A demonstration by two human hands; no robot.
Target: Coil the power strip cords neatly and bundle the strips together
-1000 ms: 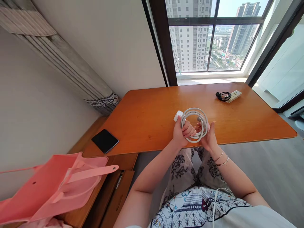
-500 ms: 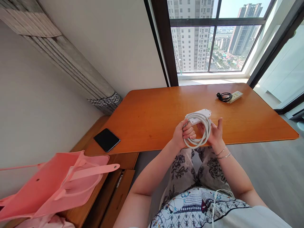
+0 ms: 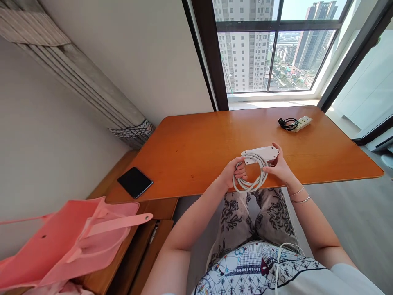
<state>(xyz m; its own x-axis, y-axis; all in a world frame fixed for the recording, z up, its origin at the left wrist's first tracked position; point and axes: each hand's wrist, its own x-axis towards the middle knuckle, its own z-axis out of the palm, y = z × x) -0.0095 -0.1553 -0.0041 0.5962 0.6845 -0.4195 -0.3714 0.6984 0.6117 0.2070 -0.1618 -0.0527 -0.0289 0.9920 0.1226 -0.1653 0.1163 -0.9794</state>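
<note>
My left hand (image 3: 235, 173) is closed around the left side of a coiled white power cord (image 3: 259, 179). A white power strip (image 3: 264, 153) lies across the top of the coil, tilted slightly up to the right. My right hand (image 3: 278, 164) grips the strip's right end, with the thumb near the coil and a finger over the end. Both things are held up over the near edge of the table. The strip's sockets cannot be seen, as a plain face with small holes is toward me.
On the orange-brown table (image 3: 190, 155), a second, cream power strip (image 3: 302, 123) with a bundled black cord (image 3: 288, 124) lies at the back right. A black tablet (image 3: 135, 182) rests at the left corner. A pink bag (image 3: 70, 241) stands at lower left, by wooden drawers (image 3: 158, 241).
My right hand has moved from the coil's right side to the strip's right end. The strip now sticks out farther right, and its plain face shows more.
</note>
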